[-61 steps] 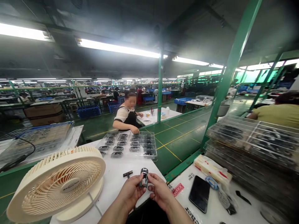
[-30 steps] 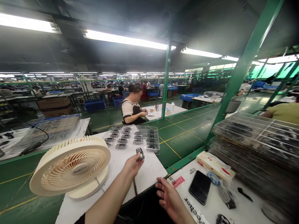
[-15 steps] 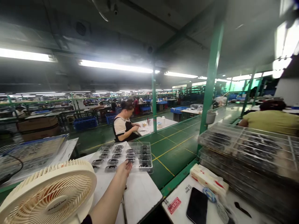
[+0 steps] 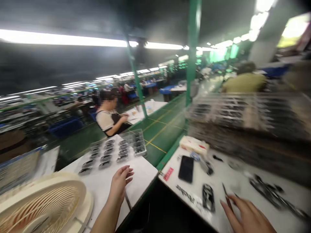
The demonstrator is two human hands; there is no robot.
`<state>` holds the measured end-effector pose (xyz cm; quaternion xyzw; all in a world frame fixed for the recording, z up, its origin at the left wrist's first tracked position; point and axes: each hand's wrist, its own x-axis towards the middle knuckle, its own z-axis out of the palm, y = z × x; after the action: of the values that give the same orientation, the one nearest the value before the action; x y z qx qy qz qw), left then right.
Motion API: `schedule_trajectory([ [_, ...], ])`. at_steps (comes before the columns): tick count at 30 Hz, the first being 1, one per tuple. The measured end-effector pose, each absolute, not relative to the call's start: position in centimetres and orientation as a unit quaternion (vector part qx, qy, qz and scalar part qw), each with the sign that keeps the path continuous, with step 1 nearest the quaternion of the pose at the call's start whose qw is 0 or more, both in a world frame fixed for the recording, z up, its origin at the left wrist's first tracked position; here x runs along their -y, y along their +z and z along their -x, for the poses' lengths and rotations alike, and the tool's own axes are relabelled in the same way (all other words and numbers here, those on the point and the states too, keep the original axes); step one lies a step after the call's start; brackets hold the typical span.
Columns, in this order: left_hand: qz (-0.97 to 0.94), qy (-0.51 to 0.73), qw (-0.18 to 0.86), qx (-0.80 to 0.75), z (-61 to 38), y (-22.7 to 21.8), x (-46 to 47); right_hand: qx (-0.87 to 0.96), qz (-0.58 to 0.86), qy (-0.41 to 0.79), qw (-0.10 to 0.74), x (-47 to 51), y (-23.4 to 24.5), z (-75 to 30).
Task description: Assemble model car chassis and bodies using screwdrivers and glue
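Observation:
My left hand (image 4: 121, 179) is above the left table with its fingers loosely apart, and I see nothing in it. Just beyond it sits a clear tray (image 4: 145, 147) with rows of glossy black oblong parts (image 4: 106, 158). My right hand (image 4: 245, 212) is low over the white worktop at the right, blurred. Its thumb and forefinger are apart on either side of a thin dark stick-like tool (image 4: 224, 189); a firm grip on it does not show. Left of that hand lies a black oblong part (image 4: 208, 197) with openings.
A cream fan (image 4: 55, 197) fills the lower left. On the worktop are a phone (image 4: 186, 169), a tissue pack (image 4: 193, 144) and black pieces (image 4: 267, 191). Stacked clear trays (image 4: 245, 129) rise behind. A gap separates the tables. Two people sit further off.
The view has swung right and down. My left hand has drawn back from the tray of black parts. My right hand has come into view beside the thin tool.

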<state>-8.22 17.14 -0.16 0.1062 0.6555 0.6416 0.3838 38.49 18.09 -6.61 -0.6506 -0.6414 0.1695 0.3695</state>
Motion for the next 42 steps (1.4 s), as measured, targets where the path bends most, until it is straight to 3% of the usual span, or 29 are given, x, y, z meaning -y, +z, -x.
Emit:
schedule_trajectory([
  [1,-0.142,0.615,0.4,-0.665,6.7,-1.0,-15.6,0.636,0.67,0.159,0.348,-17.6,-5.6,-38.5],
  [3,-0.207,0.549,0.451,-0.673,4.1,-2.5,-12.8,0.665,0.706,0.16,0.182,-16.9,-4.0,-37.9],
  [4,-0.24,0.51,0.477,-0.675,3.2,-3.1,-11.7,0.664,0.713,0.171,0.149,-16.7,-3.5,-37.4],
  [7,-0.349,0.382,0.507,-0.689,1.3,-4.2,-9.4,0.648,0.729,0.201,0.089,-16.9,-3.1,-35.7],
  [11,-0.375,0.305,0.523,-0.702,-0.5,-4.8,-7.8,0.632,0.742,0.216,0.064,-17.0,-3.1,-33.4],
  [22,-0.377,0.37,0.555,-0.643,-2.8,-1.8,-9.3,0.597,0.748,0.262,0.128,-17.7,-0.7,-32.1],
  [25,-0.366,0.404,0.576,-0.609,-3.6,-0.6,-9.8,0.614,0.684,0.328,0.218,-15.4,1.5,-31.9],
  [28,-0.363,0.435,0.639,-0.52,-4.7,0.5,-9.9,0.627,0.533,0.451,0.345,-13.3,2.8,-30.5],
  [30,-0.342,0.471,0.675,-0.453,-5.5,1.1,-9.9,0.645,0.458,0.48,0.378,-12.5,3.1,-29.1],
  [36,-0.295,0.561,0.647,-0.423,-6.9,2.8,-9.7,0.707,0.421,0.417,0.388,-12.7,3.3,-26.3],
  [42,-0.23,0.535,0.703,-0.409,-5.7,3.2,-9.0,0.596,0.412,0.591,0.354,-13.9,3.1,-26.3],
])
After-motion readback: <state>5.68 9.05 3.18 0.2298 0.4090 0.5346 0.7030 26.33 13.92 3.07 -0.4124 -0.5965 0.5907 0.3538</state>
